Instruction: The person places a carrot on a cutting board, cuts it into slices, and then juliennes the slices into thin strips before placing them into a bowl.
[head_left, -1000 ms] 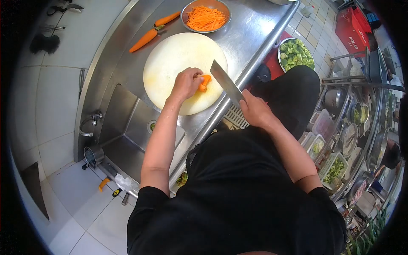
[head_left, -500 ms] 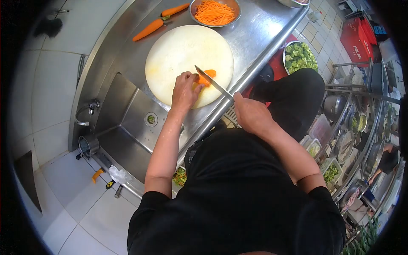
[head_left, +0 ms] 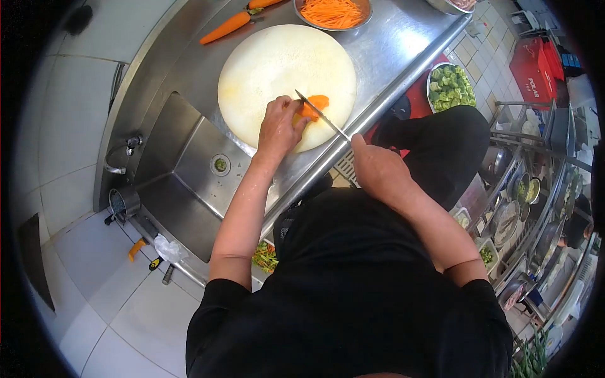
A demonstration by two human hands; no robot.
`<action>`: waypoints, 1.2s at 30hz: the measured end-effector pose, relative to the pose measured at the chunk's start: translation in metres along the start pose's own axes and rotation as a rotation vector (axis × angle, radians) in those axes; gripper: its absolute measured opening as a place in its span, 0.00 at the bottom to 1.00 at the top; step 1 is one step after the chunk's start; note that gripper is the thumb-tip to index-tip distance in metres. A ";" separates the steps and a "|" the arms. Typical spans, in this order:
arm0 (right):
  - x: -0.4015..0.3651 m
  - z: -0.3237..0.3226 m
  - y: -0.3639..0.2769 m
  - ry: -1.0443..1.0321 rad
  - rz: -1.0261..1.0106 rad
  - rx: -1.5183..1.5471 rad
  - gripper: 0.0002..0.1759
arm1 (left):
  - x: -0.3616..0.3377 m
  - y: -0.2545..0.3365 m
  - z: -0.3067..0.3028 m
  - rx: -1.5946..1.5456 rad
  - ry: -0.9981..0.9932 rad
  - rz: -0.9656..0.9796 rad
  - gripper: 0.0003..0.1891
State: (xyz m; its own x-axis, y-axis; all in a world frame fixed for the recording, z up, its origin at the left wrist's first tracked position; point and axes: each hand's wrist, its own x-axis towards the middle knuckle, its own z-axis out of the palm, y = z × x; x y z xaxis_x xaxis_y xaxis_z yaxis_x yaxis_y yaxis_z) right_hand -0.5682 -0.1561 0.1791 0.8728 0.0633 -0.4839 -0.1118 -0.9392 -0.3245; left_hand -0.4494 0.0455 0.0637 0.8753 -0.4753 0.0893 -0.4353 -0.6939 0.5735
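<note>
On the round white cutting board lies a cut piece of carrot, with orange slices at its right side. My left hand has its fingers bent and pressed on the left end of that carrot. A knife crosses the carrot at a slant, its tip pointing up and left. Its handle is inside my right hand, which is closed around it near the counter's front edge. Behind the board is a metal bowl of shredded carrot. Whole carrots lie to its left.
Left of the board is a steel sink with a faucet. A bowl of chopped green vegetables stands beyond the counter's edge. Metal racks with containers and a red box are at the right.
The view has shifted slightly, so the board and bowls sit higher in it. The hands keep nearly the same place at the carrot, and the orange slices look spread a little differently by the blade.
</note>
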 end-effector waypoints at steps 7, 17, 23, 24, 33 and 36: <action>0.013 0.006 0.004 -0.072 0.018 0.018 0.11 | -0.001 0.000 -0.001 -0.030 -0.018 -0.020 0.17; 0.024 0.020 0.010 0.007 0.002 0.025 0.11 | 0.003 -0.004 -0.003 -0.047 -0.044 0.000 0.20; 0.006 0.013 0.003 0.047 -0.017 0.058 0.10 | 0.002 -0.003 -0.004 -0.050 -0.087 -0.032 0.21; 0.005 0.012 0.002 0.046 -0.016 0.058 0.10 | 0.002 -0.003 -0.004 -0.043 -0.086 -0.029 0.21; 0.019 0.032 0.002 -0.016 0.018 0.009 0.10 | 0.001 -0.007 -0.001 -0.063 -0.065 -0.019 0.20; 0.032 0.046 0.013 0.039 -0.028 0.039 0.10 | 0.002 -0.009 -0.002 -0.072 -0.072 -0.010 0.19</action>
State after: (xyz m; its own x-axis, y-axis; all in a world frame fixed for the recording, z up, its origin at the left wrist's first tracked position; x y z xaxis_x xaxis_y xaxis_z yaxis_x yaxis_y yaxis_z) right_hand -0.5632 -0.1505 0.1221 0.8938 0.0750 -0.4421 -0.1051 -0.9234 -0.3693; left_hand -0.4428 0.0519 0.0606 0.8612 -0.5076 0.0260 -0.4078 -0.6595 0.6315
